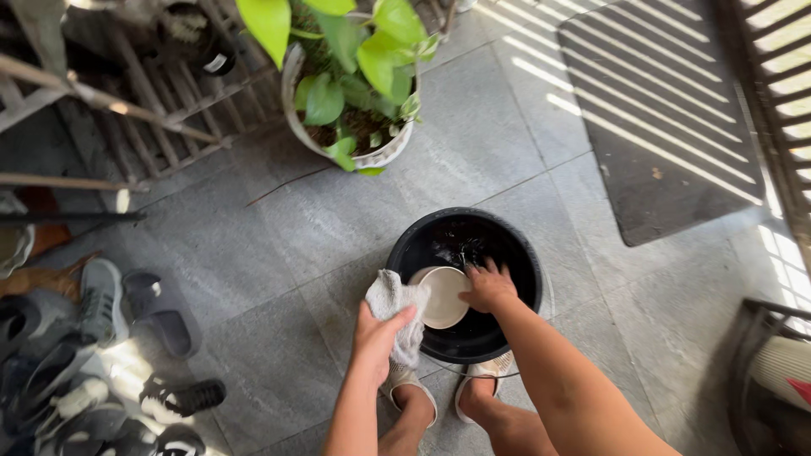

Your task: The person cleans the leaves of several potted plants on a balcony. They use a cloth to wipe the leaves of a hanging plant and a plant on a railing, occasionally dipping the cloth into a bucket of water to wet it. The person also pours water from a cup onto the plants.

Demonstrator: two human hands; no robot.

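Note:
A black bucket (515, 245) with dark water stands on the grey tiled floor in front of my feet. Over its near rim my right hand (487, 288) grips a small cream-coloured bowl (443, 295), tilted on its side. My left hand (378, 331) clutches a white cloth (390, 297) that presses against the bowl's left edge. Both forearms reach down from the bottom of the picture.
A white pot with a green leafy plant (351, 93) sits beyond the bucket. Several shoes and sandals (118, 338) lie at the left. A dark doormat (659, 118) lies at the upper right. Wooden slats and poles lean at the upper left.

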